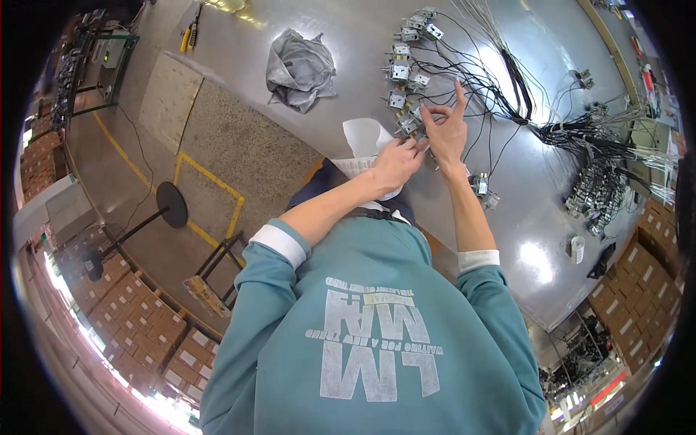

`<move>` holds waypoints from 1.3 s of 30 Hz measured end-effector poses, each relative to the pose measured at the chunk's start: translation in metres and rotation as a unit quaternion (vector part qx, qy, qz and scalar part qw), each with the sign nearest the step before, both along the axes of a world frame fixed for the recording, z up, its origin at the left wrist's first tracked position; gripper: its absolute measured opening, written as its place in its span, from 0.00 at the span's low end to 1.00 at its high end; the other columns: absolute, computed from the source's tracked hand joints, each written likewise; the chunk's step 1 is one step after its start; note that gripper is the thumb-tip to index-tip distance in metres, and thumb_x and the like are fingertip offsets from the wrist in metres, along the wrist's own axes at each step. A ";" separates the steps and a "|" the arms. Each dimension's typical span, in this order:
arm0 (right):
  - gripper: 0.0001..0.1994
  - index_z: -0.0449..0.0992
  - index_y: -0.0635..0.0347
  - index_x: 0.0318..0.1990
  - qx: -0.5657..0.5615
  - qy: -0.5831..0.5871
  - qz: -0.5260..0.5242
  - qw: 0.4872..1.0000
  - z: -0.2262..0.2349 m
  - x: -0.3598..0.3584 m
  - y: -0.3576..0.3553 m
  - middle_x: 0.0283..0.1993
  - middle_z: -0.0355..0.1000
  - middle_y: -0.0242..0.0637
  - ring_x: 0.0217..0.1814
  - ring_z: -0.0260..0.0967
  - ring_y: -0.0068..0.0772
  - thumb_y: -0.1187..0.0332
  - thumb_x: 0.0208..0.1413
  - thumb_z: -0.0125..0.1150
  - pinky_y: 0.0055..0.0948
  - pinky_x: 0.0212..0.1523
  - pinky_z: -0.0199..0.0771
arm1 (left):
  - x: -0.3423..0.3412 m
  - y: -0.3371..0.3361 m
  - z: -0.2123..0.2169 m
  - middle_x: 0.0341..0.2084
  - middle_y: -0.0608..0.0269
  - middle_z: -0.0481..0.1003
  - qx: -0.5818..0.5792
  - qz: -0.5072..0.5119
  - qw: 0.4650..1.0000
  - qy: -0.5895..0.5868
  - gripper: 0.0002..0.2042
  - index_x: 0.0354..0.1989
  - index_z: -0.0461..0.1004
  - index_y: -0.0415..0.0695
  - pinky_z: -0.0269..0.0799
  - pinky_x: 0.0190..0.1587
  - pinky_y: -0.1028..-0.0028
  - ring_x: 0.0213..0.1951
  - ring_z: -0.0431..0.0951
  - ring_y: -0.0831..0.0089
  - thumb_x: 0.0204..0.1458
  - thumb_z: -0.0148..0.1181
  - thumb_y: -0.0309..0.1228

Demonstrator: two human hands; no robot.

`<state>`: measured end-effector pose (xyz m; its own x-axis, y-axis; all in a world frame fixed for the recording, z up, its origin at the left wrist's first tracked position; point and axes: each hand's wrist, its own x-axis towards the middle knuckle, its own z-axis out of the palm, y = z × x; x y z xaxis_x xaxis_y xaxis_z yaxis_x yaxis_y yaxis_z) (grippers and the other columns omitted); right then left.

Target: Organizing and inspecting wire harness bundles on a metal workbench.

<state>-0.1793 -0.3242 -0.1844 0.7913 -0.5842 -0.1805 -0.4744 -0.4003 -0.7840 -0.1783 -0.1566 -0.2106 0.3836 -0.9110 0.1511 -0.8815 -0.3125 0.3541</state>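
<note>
Small silvery box-shaped metal parts [399, 71] with black wires stand in a curved row on the metal table. My left hand [397, 167] is closed at the near end of the row, its fingertips against a small metal part [410, 125]. Just to the right is my right hand [446, 135], one finger raised and its thumb and another finger bent together beside the same part. What these fingers pinch is too small to make out. Black wires [500, 101] run from the row to a thick bundle on the right. White printed paper [362, 136] lies beside my left hand.
A crumpled grey cloth [299, 71] lies on the table at the left, with yellow-handled pliers [190, 36] beyond it. More wired metal parts [598, 192] are heaped at the right, near a small white container [577, 249]. Stacked cartons [629, 297] stand past the table.
</note>
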 end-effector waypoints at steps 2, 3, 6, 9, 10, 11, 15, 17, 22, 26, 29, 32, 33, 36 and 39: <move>0.49 0.51 0.42 0.81 -0.048 -0.027 0.025 0.998 -0.005 -0.003 -0.001 0.38 0.84 0.29 0.29 0.78 0.36 0.62 0.56 0.77 0.36 0.34 0.78 | -0.001 0.000 -0.001 0.53 0.58 0.80 0.011 -0.006 1.000 0.012 0.17 0.51 0.79 0.36 0.76 0.51 0.66 0.51 0.78 0.64 0.53 0.58 0.27; 0.49 0.51 0.42 0.81 -0.049 -0.028 0.026 0.998 -0.008 -0.002 -0.003 0.38 0.84 0.29 0.29 0.78 0.36 0.62 0.56 0.77 0.36 0.34 0.78 | -0.001 -0.001 -0.002 0.54 0.57 0.80 0.023 -0.004 0.999 0.023 0.16 0.50 0.79 0.37 0.76 0.51 0.66 0.52 0.78 0.65 0.52 0.58 0.27; 0.41 0.61 0.43 0.76 -0.214 -0.149 0.064 0.963 -0.011 0.002 -0.013 0.32 0.77 0.28 0.32 0.73 0.31 0.62 0.56 0.77 0.33 0.36 0.75 | -0.001 -0.001 0.000 0.57 0.57 0.79 0.020 -0.006 0.999 0.028 0.15 0.49 0.79 0.37 0.76 0.50 0.66 0.53 0.78 0.65 0.52 0.59 0.27; 0.34 0.67 0.47 0.68 0.028 -0.019 -0.006 0.999 -0.003 0.009 -0.024 0.30 0.66 0.26 0.35 0.66 0.25 0.62 0.57 0.77 0.31 0.39 0.71 | -0.004 0.001 -0.004 0.61 0.56 0.78 0.018 -0.004 1.000 0.024 0.15 0.48 0.78 0.37 0.76 0.50 0.67 0.53 0.78 0.65 0.51 0.59 0.27; 0.32 0.67 0.48 0.66 0.032 -0.028 0.013 0.999 -0.002 0.011 -0.028 0.30 0.62 0.25 0.36 0.64 0.24 0.61 0.57 0.78 0.31 0.40 0.69 | -0.004 0.000 -0.004 0.62 0.55 0.77 0.032 0.001 0.999 0.027 0.15 0.48 0.78 0.37 0.76 0.49 0.67 0.54 0.78 0.65 0.51 0.59 0.27; 0.30 0.68 0.50 0.63 0.037 -0.037 0.033 0.998 0.000 0.013 -0.032 0.31 0.58 0.24 0.37 0.61 0.23 0.61 0.57 0.78 0.30 0.41 0.67 | -0.003 -0.001 -0.004 0.62 0.55 0.77 0.028 0.004 0.999 0.027 0.15 0.48 0.78 0.37 0.76 0.49 0.67 0.54 0.78 0.65 0.51 0.59 0.27; 0.21 0.80 0.58 0.51 0.037 -0.044 0.064 0.996 0.009 0.038 -0.048 0.38 0.67 0.31 0.38 0.66 0.25 0.53 0.60 0.76 0.29 0.44 0.72 | -0.005 -0.002 -0.003 0.63 0.56 0.78 0.019 0.004 1.000 0.002 0.15 0.48 0.80 0.39 0.75 0.49 0.67 0.55 0.78 0.67 0.52 0.60 0.28; 0.22 0.84 0.63 0.45 0.033 -0.015 0.081 0.996 0.007 0.052 -0.058 0.44 0.72 0.37 0.43 0.74 0.28 0.50 0.62 0.73 0.30 0.48 0.76 | -0.006 -0.004 -0.004 0.64 0.55 0.77 0.021 0.008 1.000 0.011 0.16 0.49 0.79 0.38 0.76 0.49 0.67 0.56 0.78 0.66 0.51 0.60 0.27; 0.26 0.84 0.69 0.43 0.025 0.080 0.164 0.983 -0.006 0.079 -0.087 0.43 0.82 0.47 0.40 0.83 0.37 0.48 0.64 0.70 0.34 0.44 0.79 | -0.010 -0.009 -0.015 0.62 0.61 0.78 0.004 0.023 0.999 0.024 0.14 0.48 0.81 0.42 0.75 0.47 0.65 0.59 0.76 0.69 0.53 0.60 0.30; 0.27 0.83 0.71 0.46 -0.013 0.138 0.236 0.962 -0.010 0.087 -0.102 0.37 0.85 0.44 0.37 0.81 0.31 0.48 0.67 0.67 0.30 0.41 0.79 | -0.010 -0.014 -0.016 0.62 0.63 0.78 0.004 0.035 0.999 0.037 0.15 0.48 0.81 0.43 0.74 0.48 0.65 0.61 0.75 0.70 0.53 0.61 0.31; 0.27 0.83 0.72 0.50 0.010 0.151 0.258 0.954 -0.010 0.092 -0.105 0.39 0.84 0.40 0.38 0.80 0.25 0.48 0.68 0.67 0.27 0.40 0.81 | -0.010 -0.016 -0.015 0.62 0.63 0.78 0.000 0.033 0.999 0.040 0.15 0.48 0.81 0.43 0.74 0.47 0.65 0.61 0.75 0.70 0.52 0.62 0.32; 0.27 0.83 0.72 0.51 0.016 0.175 0.249 0.952 -0.007 0.094 -0.102 0.40 0.84 0.40 0.40 0.81 0.26 0.48 0.68 0.67 0.28 0.42 0.83 | -0.011 -0.016 -0.013 0.63 0.63 0.78 0.017 0.031 0.999 0.026 0.15 0.48 0.81 0.44 0.74 0.47 0.65 0.61 0.75 0.70 0.52 0.62 0.33; 0.27 0.83 0.72 0.51 0.051 0.172 0.223 0.958 -0.006 0.094 -0.100 0.41 0.84 0.40 0.41 0.81 0.26 0.48 0.68 0.67 0.28 0.43 0.83 | -0.010 -0.017 -0.014 0.63 0.63 0.78 0.020 0.028 0.999 0.030 0.15 0.48 0.81 0.44 0.74 0.47 0.65 0.61 0.75 0.70 0.52 0.62 0.33; 0.27 0.83 0.71 0.52 0.092 0.171 0.196 0.961 -0.004 0.094 -0.099 0.41 0.84 0.39 0.41 0.80 0.26 0.48 0.68 0.67 0.29 0.43 0.84 | -0.010 -0.017 -0.011 0.63 0.62 0.78 0.026 0.024 0.999 0.040 0.15 0.48 0.81 0.44 0.75 0.48 0.65 0.61 0.75 0.70 0.52 0.62 0.33; 0.27 0.84 0.70 0.52 0.084 0.184 0.214 0.956 -0.001 0.097 -0.101 0.42 0.84 0.38 0.41 0.80 0.25 0.48 0.67 0.68 0.29 0.43 0.85 | -0.009 -0.017 -0.011 0.64 0.62 0.78 0.031 0.022 0.998 0.044 0.16 0.49 0.81 0.44 0.74 0.48 0.65 0.61 0.75 0.70 0.52 0.63 0.33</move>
<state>-0.0820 -0.4254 -0.1859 0.8156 -0.1589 -0.5563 -0.5519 -0.5022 -0.6657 -0.1877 -0.1740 -0.2214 0.4321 -0.8998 0.0602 -0.8334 -0.3729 0.4079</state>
